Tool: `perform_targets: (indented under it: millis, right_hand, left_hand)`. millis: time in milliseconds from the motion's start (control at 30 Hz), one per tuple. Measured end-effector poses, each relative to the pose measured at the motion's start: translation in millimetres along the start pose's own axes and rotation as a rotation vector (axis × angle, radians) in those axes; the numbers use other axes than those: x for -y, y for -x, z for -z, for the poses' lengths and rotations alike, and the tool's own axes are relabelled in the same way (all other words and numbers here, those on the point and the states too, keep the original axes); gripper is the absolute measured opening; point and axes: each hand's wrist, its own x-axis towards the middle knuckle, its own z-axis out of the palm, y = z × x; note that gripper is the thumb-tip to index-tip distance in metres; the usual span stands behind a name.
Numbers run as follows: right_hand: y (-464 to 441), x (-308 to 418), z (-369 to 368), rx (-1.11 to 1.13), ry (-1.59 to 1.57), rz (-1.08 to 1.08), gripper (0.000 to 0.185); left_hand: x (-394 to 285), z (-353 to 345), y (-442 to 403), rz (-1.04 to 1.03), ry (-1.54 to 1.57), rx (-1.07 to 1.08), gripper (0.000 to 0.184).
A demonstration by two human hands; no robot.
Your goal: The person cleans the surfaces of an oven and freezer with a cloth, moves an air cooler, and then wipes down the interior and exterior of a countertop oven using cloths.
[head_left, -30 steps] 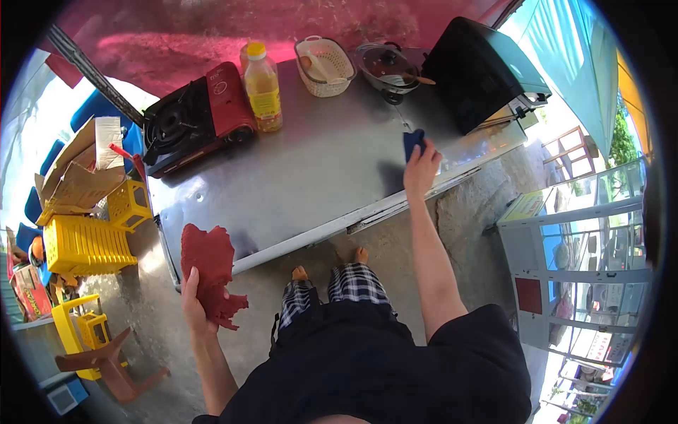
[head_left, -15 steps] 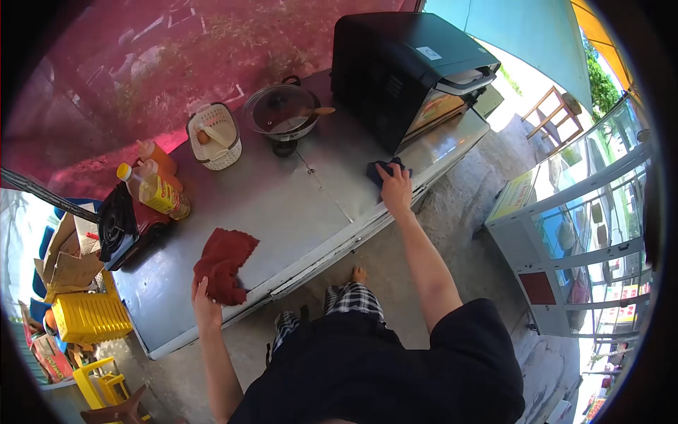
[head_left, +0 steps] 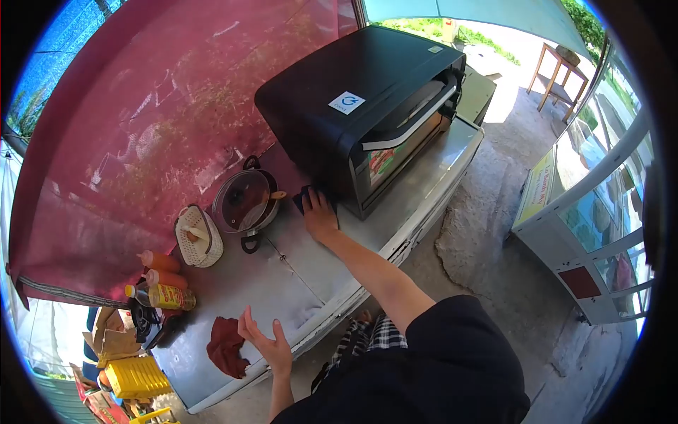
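My right hand presses a dark cloth onto the metal tabletop, beside the black oven and close to its side. Most of the cloth is hidden under my fingers. A wooden-handled utensil and a lidded pan are just left of it. My left hand hovers near the table's front edge, fingers apart, holding nothing. Just left of it, a crumpled dark red cloth lies on the tabletop.
A white basket with an egg stands left of the pan. Orange sauce bottles, an oil bottle and a portable stove crowd the left end. Yellow crates stand beyond it. A glass display cabinet is at right.
My right hand has slid the dark cloth from the oven's front corner back along its side, towards the pan. My left hand has let go of the red cloth and lifted away. The view has shifted.
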Motion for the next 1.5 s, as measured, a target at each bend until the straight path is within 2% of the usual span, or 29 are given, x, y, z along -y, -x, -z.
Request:
perform_targets:
  millis: [67, 100, 133, 267, 333, 400, 467, 500, 533, 633, 667, 733, 767, 833, 900, 933, 967, 1033, 1067, 1167, 1200, 1267, 1400, 1433, 1467, 1500]
  right_hand:
    - [2, 2, -9, 0.059, 0.05, -0.075, 0.051]
    - [6, 2, 7, 0.166, 0.083, -0.019, 0.051]
    - [19, -3, 26, 0.298, 0.124, 0.045, 0.05]
    - [106, -50, 116, 0.243, -0.063, 0.223, 0.046]
    - [130, -95, 157, 0.188, 0.057, 0.077, 0.044]
    - [126, -139, 197, 0.089, 0.129, -0.111, 0.039]
    - [109, -194, 214, -0.019, -0.114, -0.632, 0.034]
    - [88, -204, 235, -0.147, -0.705, -0.819, 0.034]
    - [63, -208, 265, -0.269, -1.308, -0.967, 0.036]
    - [-21, -197, 309, -0.157, -1.842, -0.78, 0.039]
    - [-47, -191, 315, -0.089, -1.973, -0.713, 0.041]
    - [-88, -204, 306, -0.054, -2.033, -0.874, 0.041]
    - [-95, -202, 301, -0.013, -2.05, -0.879, 0.041]
    - [-106, -199, 298, -0.112, -1.92, -0.872, 0.033]
    - [-87, -208, 302, -0.018, -1.998, -0.935, 0.029]
    - [-75, -214, 306, 0.035, -2.054, -0.977, 0.026]
    - [-53, -219, 312, 0.056, -2.174, -0.93, 0.03]
    - [-3, -228, 339, 0.206, -2.163, -0.934, 0.036]
    - [16, -238, 341, 0.232, -2.136, -0.995, 0.035]
    - [70, -267, 332, 0.268, -2.047, -1.125, 0.036]
    - [87, -276, 326, 0.286, -2.061, -1.131, 0.036]
    - [116, -294, 314, 0.353, -2.01, -1.248, 0.033]
    - [155, -319, 277, 0.343, -1.972, -1.339, 0.032]
    - [161, -325, 271, 0.413, -1.945, -1.344, 0.032]
    - [166, -333, 263, 0.484, -1.916, -1.343, 0.032]
    - [173, -339, 250, 0.424, -1.874, -1.333, 0.03]
  left_hand:
    - [-17, -18, 7, -0.11, -0.002, 0.127, 0.062]
    - [-23, -32, 2, -0.2, 0.024, 0.221, 0.06]
    - [-27, -45, -2, -0.197, 0.064, 0.24, 0.06]
    - [-52, -77, -21, -0.258, 0.281, 0.486, 0.053]
    - [-74, -93, -43, -0.251, 0.362, 0.566, 0.05]
    - [-100, -114, -61, -0.122, 0.69, 0.707, 0.045]
    - [-132, -128, -77, -0.095, 0.794, 0.75, 0.042]
    - [-148, -136, -86, -0.085, 0.899, 0.787, 0.04]
    - [-162, -144, -94, -0.089, 0.907, 0.771, 0.04]
    - [-200, -158, -101, -0.375, 0.831, 0.538, 0.031]
    - [-212, -160, -106, -0.361, 0.822, 0.528, 0.031]
    - [-227, -162, -118, -0.673, 0.65, 0.218, 0.031]
    - [-232, -161, -122, -0.661, 0.615, 0.15, 0.029]
    - [-243, -157, -131, -0.642, 0.542, 0.066, 0.027]
    - [-251, -152, -131, -0.464, 0.769, -0.054, 0.023]
    - [-253, -147, -128, -0.455, 0.742, -0.069, 0.023]
    - [-254, -141, -125, -0.423, 0.66, -0.135, 0.022]
    - [-254, -138, -113, -0.387, 0.538, -0.242, 0.024]
    - [-251, -140, -104, -0.359, 0.516, -0.258, 0.024]
    - [-244, -156, -78, -0.077, 0.541, -0.28, 0.024]
    - [-243, -161, -70, -0.076, 0.521, -0.285, 0.024]
    - [-235, -172, -52, 0.086, 0.555, -0.187, 0.027]
    - [-233, -183, -41, 0.173, 0.572, -0.102, 0.028]
    - [-232, -181, -41, 0.191, 0.56, -0.084, 0.028]
    - [-232, -181, -47, 0.163, 0.569, -0.086, 0.028]
    - [-233, -183, -53, 0.13, 0.582, -0.09, 0.029]
